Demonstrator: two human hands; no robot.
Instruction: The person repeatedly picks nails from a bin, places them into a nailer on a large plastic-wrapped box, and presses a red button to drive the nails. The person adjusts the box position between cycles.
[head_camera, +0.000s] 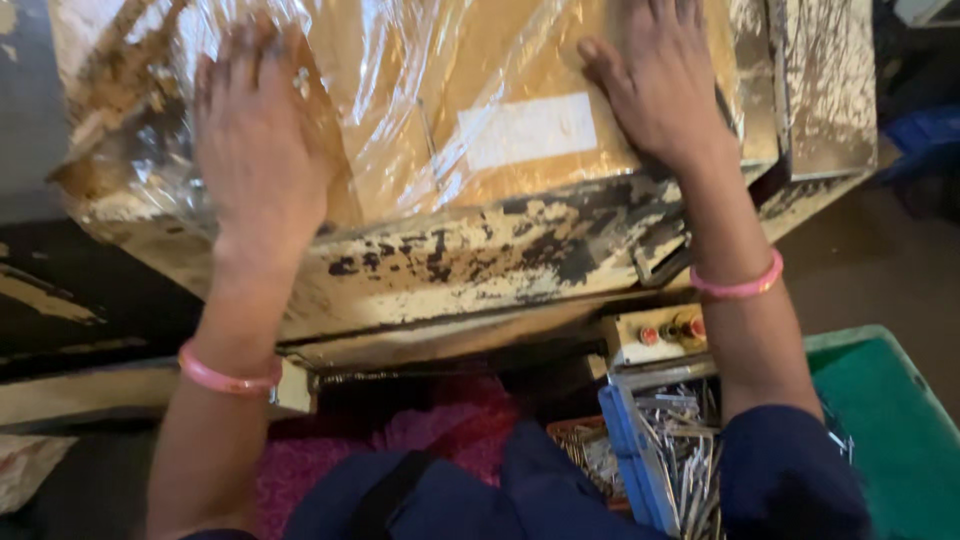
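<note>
From the head camera, both hands lie flat and spread, gripping nothing: the left hand and right hand press on a brown cardboard package wrapped in clear film. The package rests on a worn metal table with chipped cream paint. A white rectangular label sits between the hands. Below are a blue tray of metal pins, a green bin, a small box with red buttons and pink cloth.
</note>
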